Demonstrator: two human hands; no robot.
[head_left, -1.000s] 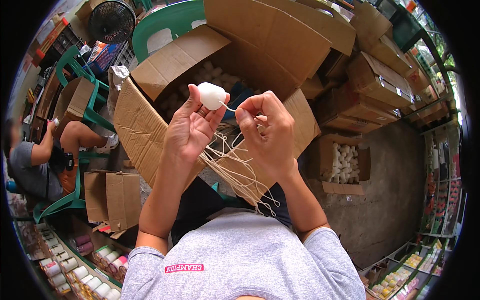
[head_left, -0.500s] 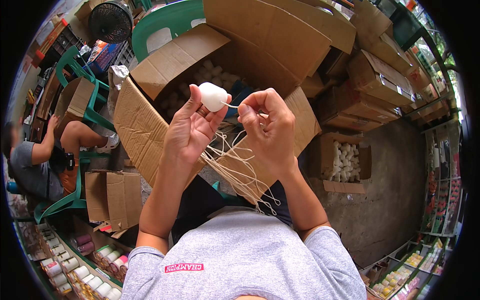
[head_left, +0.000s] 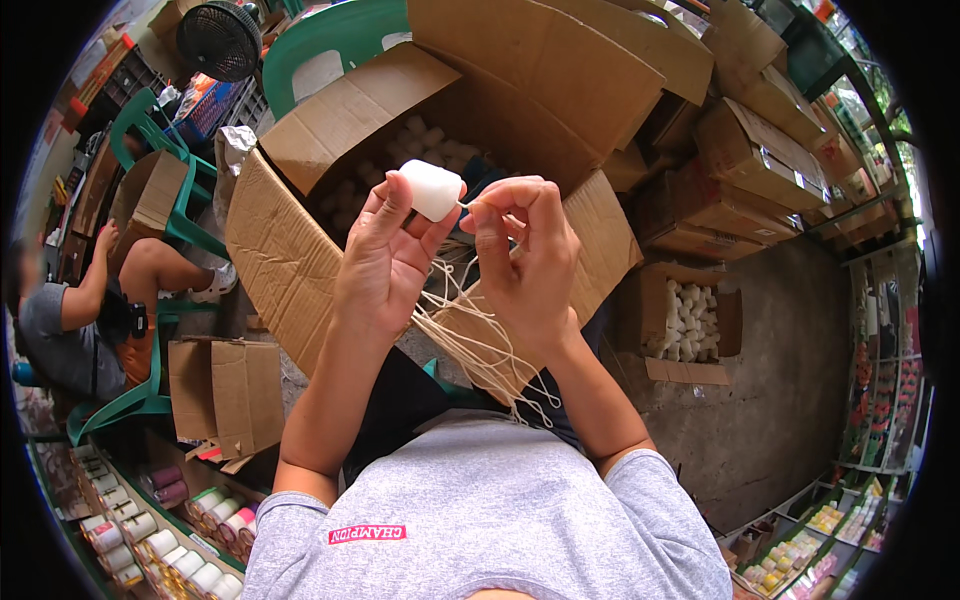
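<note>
A short white candle (head_left: 430, 189) is held between the thumb and fingers of my left hand (head_left: 383, 255), above the open cardboard box (head_left: 283, 262). From its right end a thin off-white wick (head_left: 463, 204) runs to my right hand (head_left: 530, 265), whose thumb and forefinger pinch it close to the candle. Below my hands, a loose bundle of similar cords (head_left: 480, 340) drapes over the box's near flap. Inside the box lie several more white candles (head_left: 422, 145) and something blue (head_left: 486, 180), partly hidden by my right hand.
A smaller box of white pieces (head_left: 690, 320) stands on the floor at right, near stacked cartons (head_left: 750, 160). At left another person (head_left: 75, 325) sits on a green chair. An open carton (head_left: 228, 395) stands nearby; shelves of candles (head_left: 160, 545) line the lower left.
The candle has tilted and turned in my left hand. My right hand has come closer to it, and less of the wick shows between them.
</note>
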